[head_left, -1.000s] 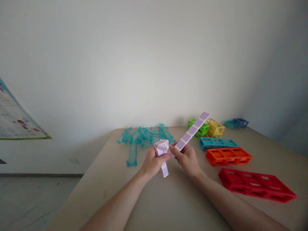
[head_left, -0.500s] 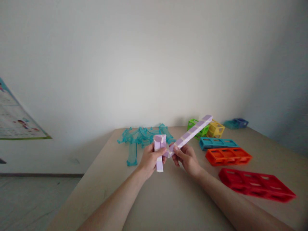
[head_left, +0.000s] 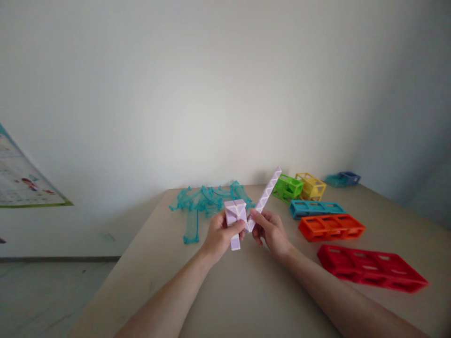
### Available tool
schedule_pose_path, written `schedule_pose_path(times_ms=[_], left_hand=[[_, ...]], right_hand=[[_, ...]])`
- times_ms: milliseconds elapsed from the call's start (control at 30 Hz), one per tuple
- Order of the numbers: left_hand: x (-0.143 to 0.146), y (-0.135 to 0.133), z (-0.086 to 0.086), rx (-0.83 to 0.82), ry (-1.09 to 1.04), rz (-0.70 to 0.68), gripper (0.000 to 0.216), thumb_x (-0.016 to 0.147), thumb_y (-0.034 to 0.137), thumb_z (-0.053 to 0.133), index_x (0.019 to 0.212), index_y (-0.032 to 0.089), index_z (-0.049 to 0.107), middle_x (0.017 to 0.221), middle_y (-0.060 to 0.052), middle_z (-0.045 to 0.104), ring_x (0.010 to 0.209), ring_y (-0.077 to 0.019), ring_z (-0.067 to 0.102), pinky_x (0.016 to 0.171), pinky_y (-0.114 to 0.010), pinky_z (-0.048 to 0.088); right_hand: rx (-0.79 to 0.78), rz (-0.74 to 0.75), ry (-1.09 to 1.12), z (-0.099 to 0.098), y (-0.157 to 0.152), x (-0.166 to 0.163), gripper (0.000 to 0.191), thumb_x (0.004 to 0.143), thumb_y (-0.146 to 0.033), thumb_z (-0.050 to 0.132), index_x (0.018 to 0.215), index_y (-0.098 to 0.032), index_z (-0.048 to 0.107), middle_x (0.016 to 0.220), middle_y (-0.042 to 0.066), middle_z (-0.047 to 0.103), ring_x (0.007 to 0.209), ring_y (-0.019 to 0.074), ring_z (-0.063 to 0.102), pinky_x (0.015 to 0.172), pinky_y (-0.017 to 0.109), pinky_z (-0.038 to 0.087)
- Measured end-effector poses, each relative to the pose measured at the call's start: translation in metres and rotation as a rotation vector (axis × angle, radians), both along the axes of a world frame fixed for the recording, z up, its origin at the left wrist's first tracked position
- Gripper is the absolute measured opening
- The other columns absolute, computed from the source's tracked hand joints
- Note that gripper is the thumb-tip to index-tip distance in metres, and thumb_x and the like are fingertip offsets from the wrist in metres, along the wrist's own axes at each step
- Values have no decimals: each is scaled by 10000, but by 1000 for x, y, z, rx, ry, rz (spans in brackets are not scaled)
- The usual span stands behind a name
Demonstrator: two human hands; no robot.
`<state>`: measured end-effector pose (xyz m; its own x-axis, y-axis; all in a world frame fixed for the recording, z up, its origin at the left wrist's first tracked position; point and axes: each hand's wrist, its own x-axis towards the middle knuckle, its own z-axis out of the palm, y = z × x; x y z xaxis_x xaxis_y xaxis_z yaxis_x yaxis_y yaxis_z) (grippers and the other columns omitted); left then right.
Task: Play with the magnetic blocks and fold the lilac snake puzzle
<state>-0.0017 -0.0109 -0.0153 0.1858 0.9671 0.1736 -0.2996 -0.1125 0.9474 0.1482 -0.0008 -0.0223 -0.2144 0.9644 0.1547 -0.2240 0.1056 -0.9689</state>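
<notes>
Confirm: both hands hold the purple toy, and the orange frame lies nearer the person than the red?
Half right: the head view shows the red frame nearer the person than the orange frame. The left hand and right hand hold the purple toy.

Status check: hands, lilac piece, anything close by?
Left hand gripping the lilac piece's blocky end. Right hand pinching its straight length, angled up. Teal pieces beyond left hand; red frame right of right hand.

Lilac snake puzzle zigzagged in white, translucent teal pieces, green block, yellow block, blue frame, orange frame, red frame
</notes>
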Motion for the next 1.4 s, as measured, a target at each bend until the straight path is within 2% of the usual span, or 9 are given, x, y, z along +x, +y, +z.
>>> schedule_pose_path(times_ms=[200,300,433,667,767,967,1200,1400], left_hand=[[0,-1,3,30,113,63,280,720,367,710,811,120,616,553,-11,610,461,-104,530,473,-212,402],[0,-1,3,53,159,70,285,724,380,707,815,131,603,566,-12,621,474,-115,548,478,-214,412],[-1,0,1,93,162,71,301,712,388,722,830,138,602,610,-21,642,520,-127,578,515,-221,432],[0,3,-4,-26,-64,-54,306,736,414,689,829,136,599,630,-38,655,510,-140,589,520,-243,444],[1,5,-8,-53,-75,-98,296,765,413,660,836,132,596,641,-48,667,516,-155,609,540,-266,469],[2,7,-13,-28,5,-79,310,782,436,649,818,135,584,566,-27,639,461,-145,590,439,-230,421],[9,10,-20,-117,-162,-121,325,748,428,675,770,116,585,543,-15,610,391,-117,549,366,-204,376],[12,10,-21,-168,-253,-120,318,705,420,714,727,133,579,534,10,578,404,-96,512,416,-220,406]], right_hand=[[7,-64,-54,3,-1,-2,430,785,-562,596,638,-162,541,422,-28,512,310,75,383,301,194,269],[-24,-118,-85,2,-1,-2,437,781,-567,596,610,-173,517,379,-46,477,280,76,376,283,192,266],[-52,-112,-81,3,-1,-2,447,774,-578,591,598,-174,518,378,-42,494,269,82,395,275,194,284],[-71,-144,-12,1,1,-5,446,757,-569,613,575,-178,501,383,-44,489,270,82,406,272,193,286],[-78,-163,-12,-1,3,-5,446,755,-568,617,574,-176,503,382,-46,482,268,79,403,270,188,282],[-88,-168,-42,-3,3,-5,461,760,-588,606,582,-174,507,373,-49,472,263,71,380,275,189,277],[-97,-165,0,-7,4,-6,445,760,-564,627,601,-163,516,387,-45,488,269,73,405,284,185,266],[-108,-117,125,-8,5,-4,434,770,-544,612,597,-158,518,424,-37,503,296,70,406,298,189,240]])
